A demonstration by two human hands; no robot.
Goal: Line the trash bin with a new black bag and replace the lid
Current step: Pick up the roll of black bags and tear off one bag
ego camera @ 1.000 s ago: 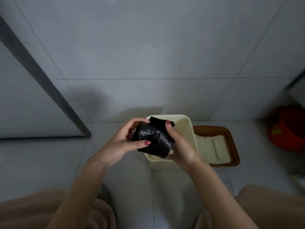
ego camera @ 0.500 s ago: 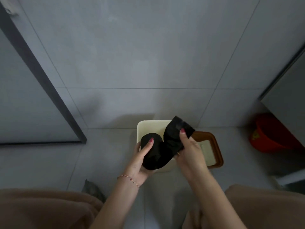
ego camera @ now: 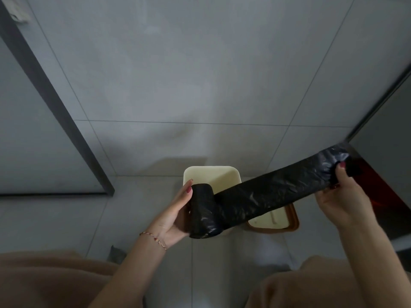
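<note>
A cream trash bin [ego camera: 208, 174] stands open on the tiled floor below my hands, with no bag in it. Its lid [ego camera: 282, 223], cream with a brown rim, lies on the floor to the right of the bin. My left hand [ego camera: 175, 216] grips a roll of black bags [ego camera: 202, 214] over the bin's front edge. A flat strip of black bag [ego camera: 278, 190] stretches from the roll up to the right. My right hand [ego camera: 342, 196] pinches the strip's far end.
A red bucket [ego camera: 382, 192] sits at the right, partly behind my right hand. A dark door frame [ego camera: 55, 107] runs diagonally at the left, and a cabinet edge [ego camera: 378, 103] at the right. My knees in beige fabric [ego camera: 44, 278] fill the bottom corners.
My right hand has pulled the loose end of the bag far to the right, unrolling a long strip. My left hand keeps the roll over the bin.
</note>
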